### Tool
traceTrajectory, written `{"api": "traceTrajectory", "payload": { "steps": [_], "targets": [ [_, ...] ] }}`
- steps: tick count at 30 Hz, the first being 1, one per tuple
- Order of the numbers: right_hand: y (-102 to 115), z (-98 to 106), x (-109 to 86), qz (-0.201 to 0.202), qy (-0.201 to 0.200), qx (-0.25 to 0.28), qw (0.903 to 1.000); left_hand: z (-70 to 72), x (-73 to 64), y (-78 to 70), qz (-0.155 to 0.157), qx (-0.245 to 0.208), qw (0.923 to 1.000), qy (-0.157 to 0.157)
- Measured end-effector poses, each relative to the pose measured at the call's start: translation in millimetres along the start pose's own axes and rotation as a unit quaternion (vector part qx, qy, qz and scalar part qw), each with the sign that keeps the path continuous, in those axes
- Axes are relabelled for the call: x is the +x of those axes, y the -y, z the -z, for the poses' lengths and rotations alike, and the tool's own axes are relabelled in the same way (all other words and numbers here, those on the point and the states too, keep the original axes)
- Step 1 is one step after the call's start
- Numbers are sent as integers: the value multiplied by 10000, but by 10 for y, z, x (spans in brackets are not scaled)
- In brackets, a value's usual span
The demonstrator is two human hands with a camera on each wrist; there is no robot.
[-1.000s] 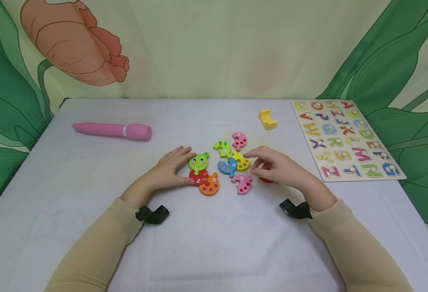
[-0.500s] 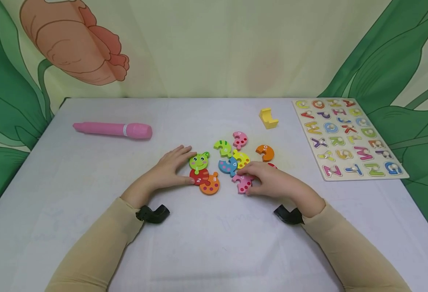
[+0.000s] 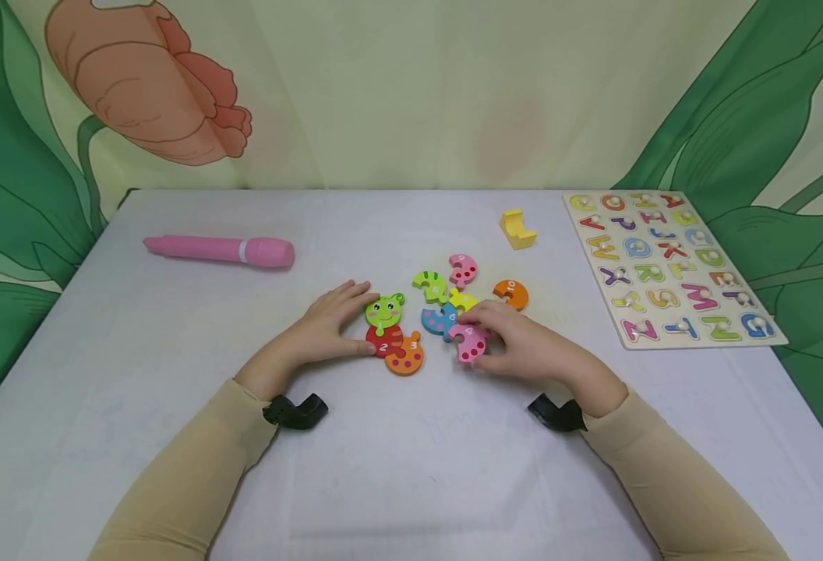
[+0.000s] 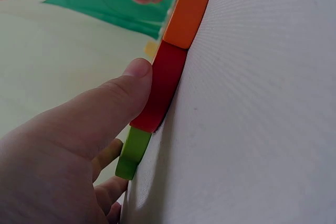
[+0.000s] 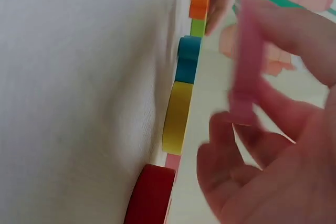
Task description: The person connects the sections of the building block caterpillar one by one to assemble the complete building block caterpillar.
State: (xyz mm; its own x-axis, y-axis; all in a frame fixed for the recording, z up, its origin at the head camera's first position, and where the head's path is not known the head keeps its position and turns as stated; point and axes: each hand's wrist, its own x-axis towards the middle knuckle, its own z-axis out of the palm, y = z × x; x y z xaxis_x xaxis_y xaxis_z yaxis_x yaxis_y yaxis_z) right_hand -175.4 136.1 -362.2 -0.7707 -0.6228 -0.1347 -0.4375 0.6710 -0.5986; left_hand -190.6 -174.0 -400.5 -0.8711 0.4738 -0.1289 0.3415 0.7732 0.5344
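Numbered pieces with caterpillar looks lie on a white-covered bench (image 3: 383,475). Three are joined at the left: a smiling green head (image 3: 383,312), a red piece (image 3: 382,344) marked 2 under it, and an orange piece (image 3: 404,361) marked 3 at the red one's lower right. The chain looks to be in its early stage. A pink piece (image 3: 469,347) marked 4, probably the next link, is off the bench in the right hand (image 3: 529,340), not yet joined.

Left to add, it seems, are the loose ones near it: a blue piece (image 3: 439,321), a partly covered yellow piece (image 3: 462,299), a green striped piece (image 3: 429,287), a second pink piece (image 3: 463,270), an orange piece marked 10 (image 3: 512,295) and, in the right wrist view, a second red piece (image 5: 151,195).

The left hand (image 3: 322,327) lies low beside the chain, loosely spread: its thumb, nearly straight, touches the red side, and the fingers reach to the green head. The right hand comes in from the right, pinching the pink 4 between thumb and fingers.
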Motion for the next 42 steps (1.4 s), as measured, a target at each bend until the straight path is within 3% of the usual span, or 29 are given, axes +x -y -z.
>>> {"api": "traceTrajectory", "payload": {
  "steps": [3,7,15,18,23,31,42],
  "targets": [
    [26,5,28,-120,-27,788,9968,9,-1,-3,7,-4,10000,-8],
    [86,-16,125,-420,91,1692,9846,19,-3,-4,45,-5,10000,-22],
    [147,-100,333,-656,752,2672,9584,9,0,-5,89,-27,10000,-29],
    [153,-127,358,-694,824,2639,9585,7,2,-9,90,-28,10000,-11],
    [160,-151,365,-845,666,2261,9681,9,2,-13,80,-13,10000,26],
    [157,-170,403,-462,396,1591,9854,4,-5,-6,33,1,10000,8],
    [153,-193,458,-491,747,1479,9850,-7,2,3,17,45,10000,-7]
  ]
}}
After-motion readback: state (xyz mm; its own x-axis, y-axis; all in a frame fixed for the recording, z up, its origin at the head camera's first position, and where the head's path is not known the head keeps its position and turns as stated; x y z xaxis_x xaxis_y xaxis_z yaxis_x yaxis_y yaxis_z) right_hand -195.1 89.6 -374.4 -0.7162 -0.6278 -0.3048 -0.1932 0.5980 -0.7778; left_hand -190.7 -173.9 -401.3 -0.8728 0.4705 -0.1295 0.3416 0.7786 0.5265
